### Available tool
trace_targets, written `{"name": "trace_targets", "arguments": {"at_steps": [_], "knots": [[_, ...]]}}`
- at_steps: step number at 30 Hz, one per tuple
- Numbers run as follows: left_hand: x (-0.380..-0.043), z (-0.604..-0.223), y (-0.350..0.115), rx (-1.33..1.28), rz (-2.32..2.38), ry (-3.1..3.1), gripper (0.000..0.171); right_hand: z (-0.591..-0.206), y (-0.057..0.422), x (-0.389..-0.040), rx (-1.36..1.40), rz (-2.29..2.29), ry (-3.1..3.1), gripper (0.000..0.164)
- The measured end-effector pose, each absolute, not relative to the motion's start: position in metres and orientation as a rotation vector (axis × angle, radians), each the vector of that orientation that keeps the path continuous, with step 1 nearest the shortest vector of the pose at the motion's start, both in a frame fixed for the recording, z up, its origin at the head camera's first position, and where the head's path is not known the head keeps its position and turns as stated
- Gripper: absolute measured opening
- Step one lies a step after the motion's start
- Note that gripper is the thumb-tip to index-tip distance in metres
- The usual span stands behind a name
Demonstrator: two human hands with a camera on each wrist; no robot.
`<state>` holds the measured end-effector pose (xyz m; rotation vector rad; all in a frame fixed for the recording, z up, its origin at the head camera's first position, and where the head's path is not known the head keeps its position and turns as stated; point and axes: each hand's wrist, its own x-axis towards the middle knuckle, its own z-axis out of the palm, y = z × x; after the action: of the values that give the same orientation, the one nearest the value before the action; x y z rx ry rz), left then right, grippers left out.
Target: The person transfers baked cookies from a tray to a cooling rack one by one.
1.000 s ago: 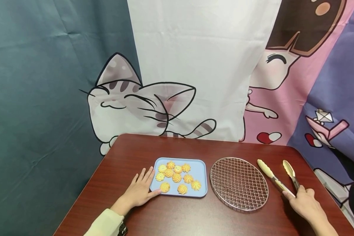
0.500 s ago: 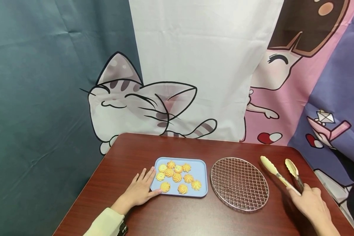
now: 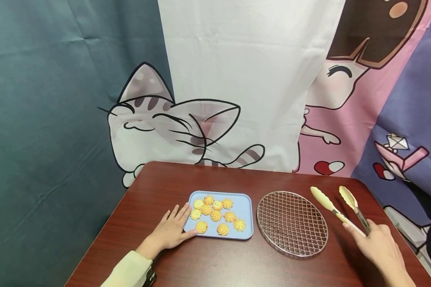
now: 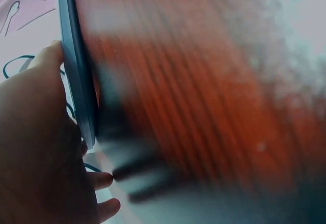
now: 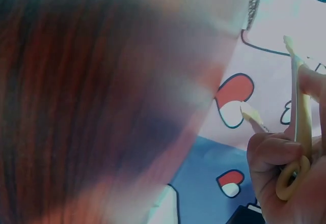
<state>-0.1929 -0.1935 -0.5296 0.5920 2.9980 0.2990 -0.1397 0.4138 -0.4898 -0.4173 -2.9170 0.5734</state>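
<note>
My left hand (image 3: 169,233) lies flat against the left side of a blue tray (image 3: 245,205), fingers straight and spread, thumb at its front edge. Several golden cookies (image 3: 216,215) lie on that tray. In the left wrist view, the thumb and fingers of the left hand (image 4: 41,132) are beside the tray's dark edge (image 4: 76,71). At the right, my right hand (image 3: 378,247) grips a pair of tongs (image 3: 341,217) with cream scalloped tips, spread apart and pointing away, nothing between them. The right wrist view shows fingers of the right hand (image 5: 275,155) curled around the tongs (image 5: 304,117).
A round wire rack (image 3: 291,224) lies between the tray and the tongs. Everything rests on a dark red-brown table (image 3: 230,263). Behind its far edge hangs a printed cartoon curtain (image 3: 237,59).
The tongs first shifted a little right and away, then swung slightly left, their tips rising a bit. My left hand, the tray and the rack have stayed put.
</note>
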Motion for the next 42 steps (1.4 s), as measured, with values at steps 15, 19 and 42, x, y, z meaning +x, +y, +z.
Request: {"name": "trace_targets", "arguments": {"at_steps": [15, 19, 42], "knots": [[-0.195, -0.535, -0.197, 0.637, 0.307, 3.000, 0.091, -0.476, 0.388, -0.131, -0.210, 0.530, -2.807, 0.078], [-0.194, -0.532, -0.196, 0.623, 0.269, 2.988, 0.089, -0.476, 0.383, -0.128, -0.140, 0.536, -2.765, 0.073], [-0.194, -0.528, -0.194, 0.613, 0.188, 2.989, 0.088, -0.472, 0.346, -0.132, 0.161, 0.531, -2.669, 0.067]]}}
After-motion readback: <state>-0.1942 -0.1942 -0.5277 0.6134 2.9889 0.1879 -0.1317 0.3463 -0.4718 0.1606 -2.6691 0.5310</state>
